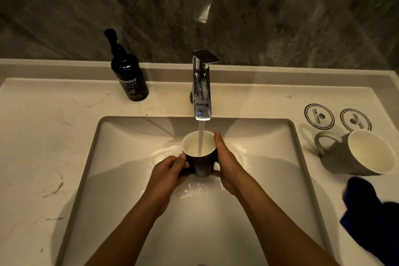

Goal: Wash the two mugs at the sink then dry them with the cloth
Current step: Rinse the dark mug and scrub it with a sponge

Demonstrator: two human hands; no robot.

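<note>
A dark mug (199, 163) with a white inside is held upright over the sink (112, 157), right under the chrome tap (201, 90). Water runs from the spout into it. My left hand (168, 174) grips its handle on the left. My right hand (226, 164) wraps its right side, thumb up along the rim. A second, grey mug (345, 155) stands on the counter to the right of the basin, handle pointing left. A dark blue cloth (371, 216) lies crumpled on the counter in front of that mug.
A black hand-wash pump bottle (129, 75) stands on the counter behind the basin at the left. Two round paper coasters (319, 116) lie behind the grey mug. A dark stone wall rises behind the counter.
</note>
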